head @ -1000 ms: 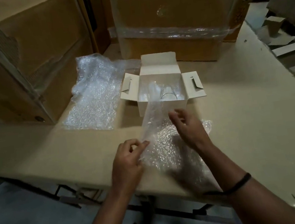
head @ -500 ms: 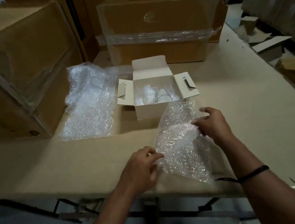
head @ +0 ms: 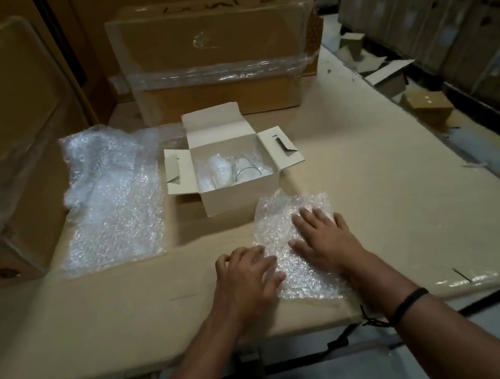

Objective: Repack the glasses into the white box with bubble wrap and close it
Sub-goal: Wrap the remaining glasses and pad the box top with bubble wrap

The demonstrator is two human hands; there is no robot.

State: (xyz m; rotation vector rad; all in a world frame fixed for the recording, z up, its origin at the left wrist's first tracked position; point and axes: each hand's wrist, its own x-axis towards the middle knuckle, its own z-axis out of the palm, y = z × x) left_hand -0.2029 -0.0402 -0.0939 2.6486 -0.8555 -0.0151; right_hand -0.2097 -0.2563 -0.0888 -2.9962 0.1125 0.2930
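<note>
The bubble wrap sheet [head: 278,214], held up a moment ago, now lies flat at lower centre under the left grip [head: 248,274] and right grip [head: 323,240], fingers spread and clasping nothing, ready for wrapping.

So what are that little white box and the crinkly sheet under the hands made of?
The white box looks like thin matte paperboard, judging by its crisp folded flaps. The bubble wrap sheet looks like clear glossy plastic, dotted with small air pockets.

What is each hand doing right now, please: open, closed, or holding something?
Left hand: open, fingers resting on the left edge of the bubble wrap.
Right hand: open, pressing flat on the bubble wrap.
</note>
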